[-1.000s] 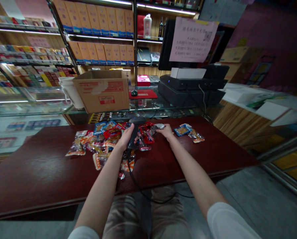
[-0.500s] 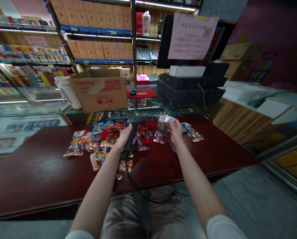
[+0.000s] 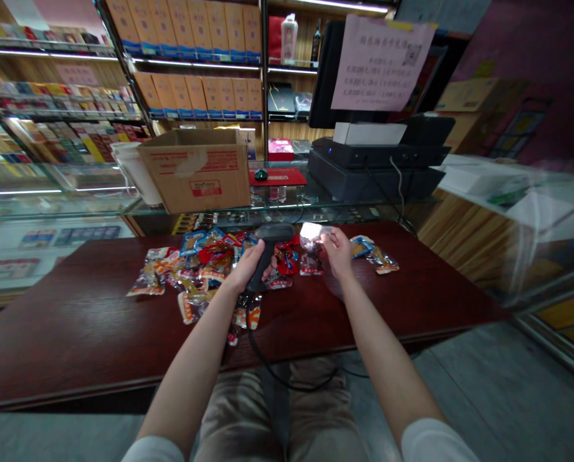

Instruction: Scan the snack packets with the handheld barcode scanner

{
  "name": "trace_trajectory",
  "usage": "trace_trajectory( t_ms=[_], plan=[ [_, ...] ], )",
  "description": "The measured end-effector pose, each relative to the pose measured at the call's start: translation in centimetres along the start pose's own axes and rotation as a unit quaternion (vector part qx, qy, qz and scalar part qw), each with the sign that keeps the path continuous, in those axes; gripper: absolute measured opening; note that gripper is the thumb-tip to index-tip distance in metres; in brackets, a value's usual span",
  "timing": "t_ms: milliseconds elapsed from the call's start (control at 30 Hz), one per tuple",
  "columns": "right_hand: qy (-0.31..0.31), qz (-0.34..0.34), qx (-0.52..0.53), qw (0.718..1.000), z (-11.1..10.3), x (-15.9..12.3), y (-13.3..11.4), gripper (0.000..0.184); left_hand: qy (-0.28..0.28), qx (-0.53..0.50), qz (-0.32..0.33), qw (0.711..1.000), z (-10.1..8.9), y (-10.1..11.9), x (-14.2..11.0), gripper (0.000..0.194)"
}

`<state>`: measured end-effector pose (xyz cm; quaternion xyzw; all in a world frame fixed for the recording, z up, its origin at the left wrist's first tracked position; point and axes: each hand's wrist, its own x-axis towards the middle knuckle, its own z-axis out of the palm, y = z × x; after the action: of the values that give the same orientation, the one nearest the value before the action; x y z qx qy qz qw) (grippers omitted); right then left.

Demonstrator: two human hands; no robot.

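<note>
Left hand [image 3: 251,264] gripped black scanner [image 3: 274,233], head facing a packet [image 3: 310,262] pinched in right hand [image 3: 337,253]; packet's label [image 3: 310,231] lit white. Heaped packets [image 3: 214,264] spread from near the surface's [image 3: 99,321] far edge toward its near edge; two others [image 3: 383,260] near far right corner.

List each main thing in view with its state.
Left hand, closed around the scanner.
Scanner, head towards the held packet.
Right hand, pinching the held packet.
Held packet, upper end brightly lit.
Other packets, lying on the table.
Cardboard box, open.
Mouse, on red mat.
Monitor, partly covered by paper sign.
</note>
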<state>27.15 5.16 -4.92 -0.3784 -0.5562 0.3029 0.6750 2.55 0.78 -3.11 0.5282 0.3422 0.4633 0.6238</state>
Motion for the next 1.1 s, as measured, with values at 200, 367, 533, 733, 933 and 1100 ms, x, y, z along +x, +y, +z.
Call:
trace_trajectory(
  t_ms=[200,367,533,733,933,1100],
  plan=[
    [0.003,0.011,-0.023,1.000,0.4,-0.3,-0.7,0.029,0.001,-0.028,0.015,0.999,0.0,0.0,0.0,0.071],
    [0.005,0.014,-0.033,0.999,0.3,-0.2,-0.8,0.032,-0.016,-0.043,0.007,0.999,-0.1,0.3,-0.2,0.070],
    [0.004,0.008,-0.039,0.999,0.2,-0.4,-0.9,0.035,-0.004,-0.028,-0.008,1.000,0.0,0.4,-0.3,0.071],
    [0.026,-0.013,-0.078,0.997,-0.4,0.2,-0.4,0.031,0.017,-0.028,-0.013,0.999,0.0,0.3,-0.2,0.071],
    [0.181,0.039,-0.282,0.942,-5.6,1.8,1.7,0.048,0.049,-0.055,-0.015,0.997,-0.8,0.7,-0.1,0.068],
    [0.214,0.094,-0.465,0.854,-8.0,1.5,2.3,0.068,0.066,-0.042,-0.013,0.997,-1.9,0.6,0.3,0.066]
  ],
)
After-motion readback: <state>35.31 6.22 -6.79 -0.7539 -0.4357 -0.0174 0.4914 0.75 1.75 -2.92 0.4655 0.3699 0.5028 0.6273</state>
